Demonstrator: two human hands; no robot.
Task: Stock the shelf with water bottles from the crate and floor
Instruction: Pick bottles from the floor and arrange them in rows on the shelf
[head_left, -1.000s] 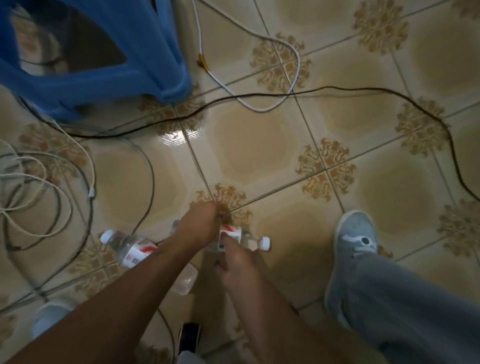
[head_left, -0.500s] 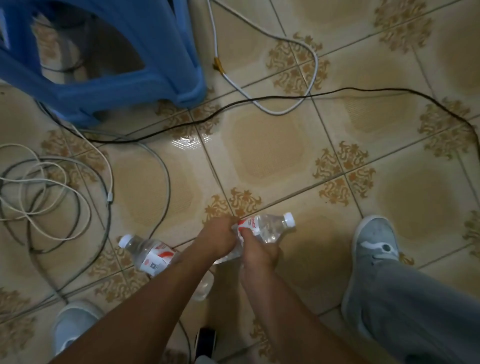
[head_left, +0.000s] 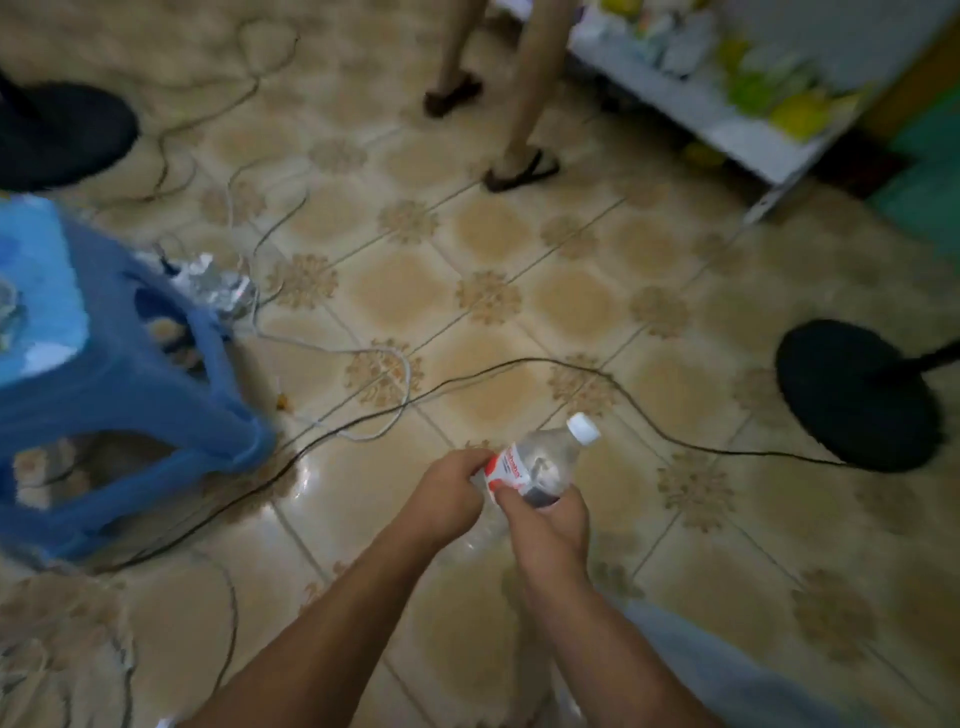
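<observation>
Both hands meet low in the view, gripping one water bottle (head_left: 540, 465) between them. The right hand (head_left: 550, 525) has its fingers (head_left: 524, 501) curled round the bottle's lower body; the left hand (head_left: 447, 496) pinches it at the red-and-white label, just left of the right fingers. The bottle tilts up and away to the right, its white cap (head_left: 583, 428) beyond the fingers, held above the tiled floor (head_left: 519, 301). A black cable (head_left: 415, 400) runs across the floor past the fingers. Farther left stands a blue stool (head_left: 119, 395); right, a round black base (head_left: 857, 395). Farthest, another person's sandalled feet (head_left: 519, 169) and a white shelf (head_left: 727, 114), blurred.
</observation>
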